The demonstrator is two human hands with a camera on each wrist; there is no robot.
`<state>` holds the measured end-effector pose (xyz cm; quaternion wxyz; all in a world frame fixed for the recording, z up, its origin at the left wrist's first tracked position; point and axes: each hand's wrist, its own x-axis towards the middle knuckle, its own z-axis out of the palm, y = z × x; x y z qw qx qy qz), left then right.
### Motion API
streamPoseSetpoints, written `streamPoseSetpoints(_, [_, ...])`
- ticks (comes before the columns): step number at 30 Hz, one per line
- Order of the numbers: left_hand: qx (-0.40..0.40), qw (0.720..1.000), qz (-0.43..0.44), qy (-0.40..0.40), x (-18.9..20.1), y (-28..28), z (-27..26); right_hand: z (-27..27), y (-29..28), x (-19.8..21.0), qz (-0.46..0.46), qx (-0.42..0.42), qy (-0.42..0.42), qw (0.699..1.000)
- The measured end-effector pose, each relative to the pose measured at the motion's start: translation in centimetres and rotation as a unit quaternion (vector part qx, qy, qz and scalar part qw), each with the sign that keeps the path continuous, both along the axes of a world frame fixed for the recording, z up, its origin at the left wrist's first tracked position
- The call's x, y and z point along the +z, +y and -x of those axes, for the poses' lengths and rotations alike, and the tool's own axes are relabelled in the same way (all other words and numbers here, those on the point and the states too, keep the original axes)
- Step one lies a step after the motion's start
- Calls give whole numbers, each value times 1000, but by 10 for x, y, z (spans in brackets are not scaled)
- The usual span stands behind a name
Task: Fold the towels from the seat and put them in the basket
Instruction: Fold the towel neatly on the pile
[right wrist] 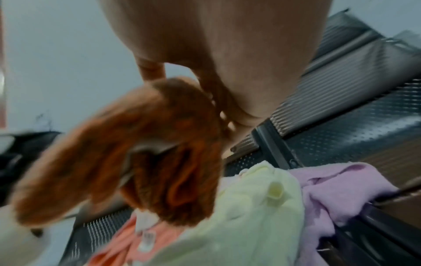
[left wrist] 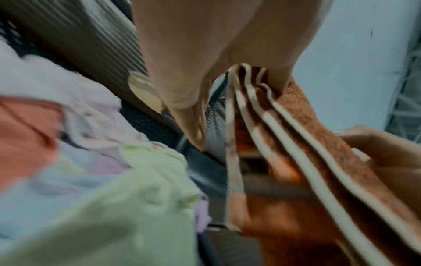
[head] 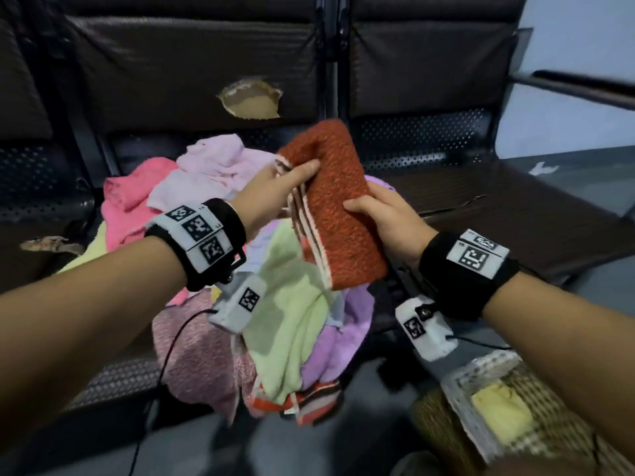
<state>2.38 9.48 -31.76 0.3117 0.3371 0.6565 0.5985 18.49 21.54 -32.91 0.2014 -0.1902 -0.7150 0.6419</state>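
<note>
A folded rust-orange towel (head: pixel 338 207) with cream stripes along one edge is held up in the air between both hands, above the heap of towels (head: pixel 275 304) on the seat (head: pixel 120 379). The left hand (head: pixel 275 190) has its grip on the striped edge, thumb flat on top and fingers hidden beneath the layers. The right hand (head: pixel 388 225) grasps the opposite long side, thumb on the upper face and fingers curled underneath (the right wrist view shows them tucked into the cloth).

Under the held towel the heap spreads wide: a pale green towel (head: pixel 295 321) on top, lilac (head: pixel 343 334), pink (head: pixel 134 204) and pale pink ones around it, and an orange striped piece at the front edge. The basket (head: pixel 481 417) stands low at the right, beyond the seat's front, with a yellow cloth (head: pixel 501 413) inside; the right forearm crosses over part of it. The backrest (head: pixel 192 70) behind shows a torn hole (head: pixel 251 99). Both wrist views are blurred.
</note>
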Motion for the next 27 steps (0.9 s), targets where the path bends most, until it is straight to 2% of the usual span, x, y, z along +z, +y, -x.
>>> streamPoseSetpoints(1, [-35,999,6,-33,5,14,-19,-16,3,3,26,-4,6,1000])
streamPoseSetpoints(2, [-56,998,19,-33,7,29,-38,-33,6,5,44,-12,7,999])
streamPoseSetpoints(5, [-78,994,43,65,9,73,-106,-95,19,4,72,-97,31,992])
streamPoseSetpoints(7, [-128,988,37,75,6,97,-157,-142,28,-5,92,-175,38,979])
streamPoseSetpoints(11, [-235,969,75,-6,-29,136,-261,-247,36,-39,173,-315,11,933])
streamPoseSetpoints(13, [-296,946,134,-2,-59,149,-310,-299,32,-67,221,-383,-23,897])
streamPoseSetpoints(15, [-375,904,200,41,-91,156,-353,-344,26,-102,269,-422,-91,861])
streamPoseSetpoints(18, [-476,809,318,133,-142,163,-406,-388,14,-149,375,-415,-189,807])
streamPoseSetpoints(22, [-543,697,376,281,-201,170,-437,-402,13,-189,463,-426,-231,742])
streamPoseSetpoints(24, [-563,656,392,315,-220,180,-442,-400,22,-210,459,-423,-255,738])
streamPoseSetpoints(27, [-569,633,409,328,-238,199,-440,-391,31,-233,419,-407,-300,754])
